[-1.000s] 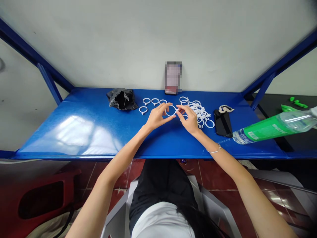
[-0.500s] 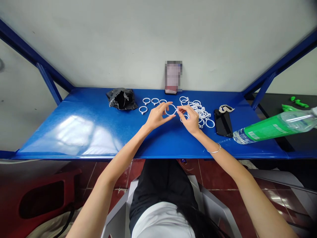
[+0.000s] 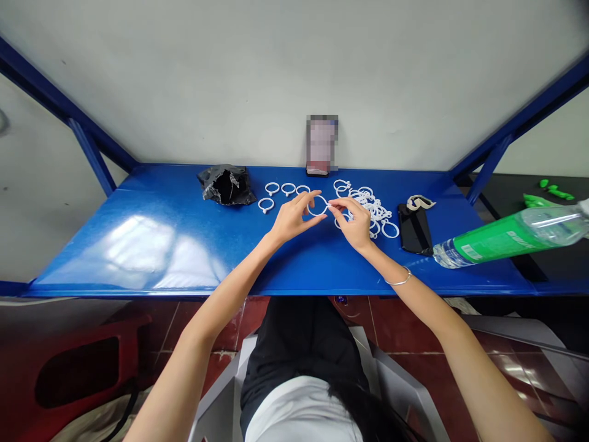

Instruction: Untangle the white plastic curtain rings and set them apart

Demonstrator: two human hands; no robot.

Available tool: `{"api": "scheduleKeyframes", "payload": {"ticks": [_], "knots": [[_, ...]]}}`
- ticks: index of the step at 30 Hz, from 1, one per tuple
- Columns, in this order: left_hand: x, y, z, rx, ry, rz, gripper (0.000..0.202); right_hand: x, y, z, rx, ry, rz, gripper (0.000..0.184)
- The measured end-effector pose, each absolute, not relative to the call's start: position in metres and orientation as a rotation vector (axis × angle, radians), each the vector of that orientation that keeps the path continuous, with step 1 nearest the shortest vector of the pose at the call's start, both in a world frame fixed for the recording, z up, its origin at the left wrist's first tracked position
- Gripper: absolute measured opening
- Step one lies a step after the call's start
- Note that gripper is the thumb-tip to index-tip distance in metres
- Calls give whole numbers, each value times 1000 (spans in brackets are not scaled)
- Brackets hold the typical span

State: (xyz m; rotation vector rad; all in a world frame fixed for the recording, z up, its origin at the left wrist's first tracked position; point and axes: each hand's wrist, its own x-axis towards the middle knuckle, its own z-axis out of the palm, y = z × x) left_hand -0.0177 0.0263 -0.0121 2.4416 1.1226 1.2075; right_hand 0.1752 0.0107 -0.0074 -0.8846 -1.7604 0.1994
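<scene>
Between my two hands is a white curtain ring (image 3: 317, 215) with a small eyelet, held just above the blue table. My left hand (image 3: 291, 218) curves around its left side, thumb and fingers gripping the rim. The fingertips of my right hand (image 3: 355, 224) pinch its right side, where the eyelet is, and hide that part. Beside and behind my right hand lies a loose pile of white curtain rings (image 3: 378, 210). Several more single rings (image 3: 265, 210) lie to the left, beyond my left hand, one of them partly covered by its fingers.
A torn black plastic bag (image 3: 216, 190) sits at the back left of the blue table (image 3: 193, 227). A phone (image 3: 322, 147) with a blurred screen leans on the wall. On the right are a black phone (image 3: 415, 230), a white strip coil (image 3: 419, 201) and a green-labelled bottle (image 3: 506, 236).
Both hands stay almost in place around the same ring. My right fingertips have shifted very slightly at its eyelet side.
</scene>
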Motion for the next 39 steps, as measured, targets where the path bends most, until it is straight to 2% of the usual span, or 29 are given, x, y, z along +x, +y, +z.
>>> {"api": "scheduleKeyframes", "payload": {"ticks": [26, 39], "knots": [[-12, 22, -14, 2469, 1173, 1149, 46, 178, 13, -11, -867, -1722, 147, 12], [-12, 21, -14, 2469, 1200, 1104, 46, 179, 13, -12, -906, -1736, 166, 17]]}}
